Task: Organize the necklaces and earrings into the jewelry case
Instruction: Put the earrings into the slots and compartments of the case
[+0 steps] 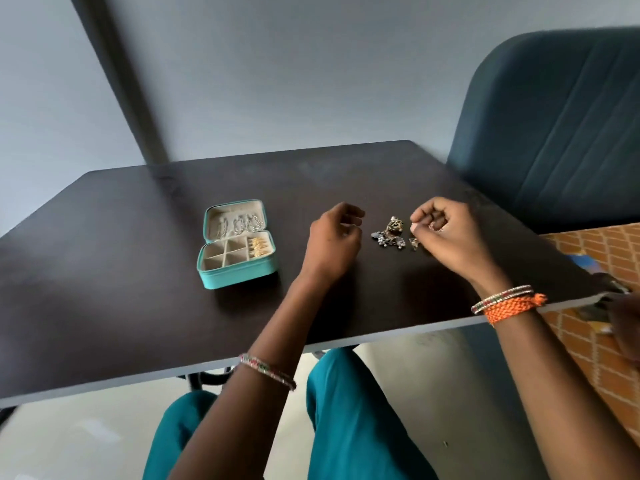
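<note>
Head view: right hand [446, 233] pinches an earring [414, 227].

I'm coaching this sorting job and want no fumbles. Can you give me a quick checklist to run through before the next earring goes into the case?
1. Jewelry case open: ok.
2. Empty compartments free to receive: ok.
3. Loose earrings within reach, between the hands: ok.
4. Right hand pinching a piece: cannot tell, too small.
5. Left hand free to help: ok, loosely curled, holds nothing.
6. Path to the case unobstructed: ok.
</note>
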Demonstrator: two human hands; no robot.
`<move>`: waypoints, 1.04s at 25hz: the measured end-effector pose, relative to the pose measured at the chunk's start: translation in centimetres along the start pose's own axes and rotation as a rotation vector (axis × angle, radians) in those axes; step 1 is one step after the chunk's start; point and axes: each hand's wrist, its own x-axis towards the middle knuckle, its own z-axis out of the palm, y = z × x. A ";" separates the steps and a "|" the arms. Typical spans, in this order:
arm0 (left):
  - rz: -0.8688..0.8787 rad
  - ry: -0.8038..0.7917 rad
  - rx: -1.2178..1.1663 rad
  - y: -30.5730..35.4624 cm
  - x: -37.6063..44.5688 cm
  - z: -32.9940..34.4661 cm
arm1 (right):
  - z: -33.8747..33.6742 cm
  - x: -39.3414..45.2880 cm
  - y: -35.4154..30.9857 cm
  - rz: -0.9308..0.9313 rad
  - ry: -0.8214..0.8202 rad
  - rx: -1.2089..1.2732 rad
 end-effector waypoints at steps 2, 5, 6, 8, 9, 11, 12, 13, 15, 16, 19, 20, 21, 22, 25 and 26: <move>-0.085 -0.026 -0.013 -0.7 1.4 1.1 | -0.2 -0.2 0.4 -0.035 -0.015 -0.163; -0.140 -0.011 0.030 -2.2 1.9 2.0 | 0.5 -0.1 -0.1 -0.083 -0.025 -0.339; -0.130 -0.001 0.033 -2.5 1.9 2.2 | 0.9 0.2 -0.4 -0.093 -0.032 -0.366; -0.104 0.003 0.036 -2.8 1.8 2.3 | 1.7 1.1 -0.9 -0.090 -0.062 -0.400; -0.093 0.000 0.040 -2.8 1.7 2.3 | 2.2 1.6 -1.1 -0.085 -0.094 -0.425; -0.076 -0.006 0.041 -2.8 1.7 2.2 | 3.1 2.3 -1.4 -0.081 -0.174 -0.502; -0.070 -0.008 0.038 -2.8 1.7 2.2 | 3.5 2.6 -1.5 -0.074 -0.211 -0.529; -0.066 -0.009 0.034 -2.9 1.7 2.2 | 3.7 2.7 -1.6 -0.058 -0.235 -0.530; -0.054 -0.008 0.013 -3.0 1.7 2.1 | 3.7 2.8 -1.5 -0.007 -0.230 -0.437; -0.043 -0.001 -0.013 -2.9 1.8 2.2 | 3.5 2.9 -1.4 0.020 -0.205 -0.327; 0.034 0.033 -0.155 -2.3 1.6 2.2 | 2.5 3.0 -1.5 0.059 -0.181 0.121; 0.069 0.040 -0.201 -2.1 1.5 2.2 | 2.2 3.0 -1.6 0.067 -0.186 0.251; 0.099 0.041 -0.240 -1.9 1.4 2.2 | 1.9 2.9 -1.8 0.076 -0.195 0.353; 0.113 0.040 -0.276 -1.7 1.4 2.1 | 1.6 2.7 -2.1 0.085 -0.203 0.427; 0.104 0.058 -0.390 -1.4 1.3 1.9 | 1.2 2.4 -2.7 0.089 -0.241 0.512; 0.101 0.071 -0.433 -1.4 1.3 1.9 | 1.3 2.4 -2.7 0.086 -0.256 0.512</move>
